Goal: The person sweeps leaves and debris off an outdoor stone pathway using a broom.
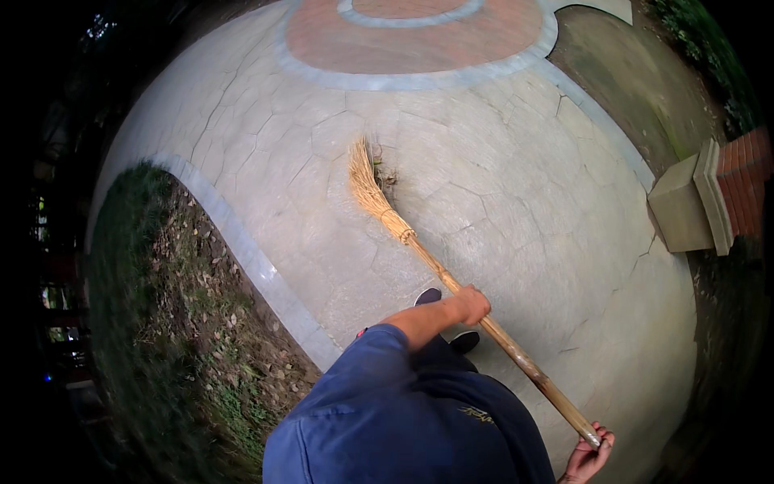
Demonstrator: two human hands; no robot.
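A straw broom (426,256) with a long wooden handle slants across the view, from far middle to near right. My left hand (471,305) is closed around the middle of the handle. At the near right, my right hand (588,456) grips the handle's top end, its fingers curled around it. The straw bristles (367,185) rest against the stone paving, bent and slightly blurred at the tip. A small heap of dry leaves (389,175) lies along their right side.
Pale paving (532,242) spreads around my dark shoes (463,342). A grey kerb (250,258) borders a leaf-strewn planting bed (218,315) on the left. To the right stands a brick-and-stone pillar (685,202). Far ahead is a reddish paved circle (411,48).
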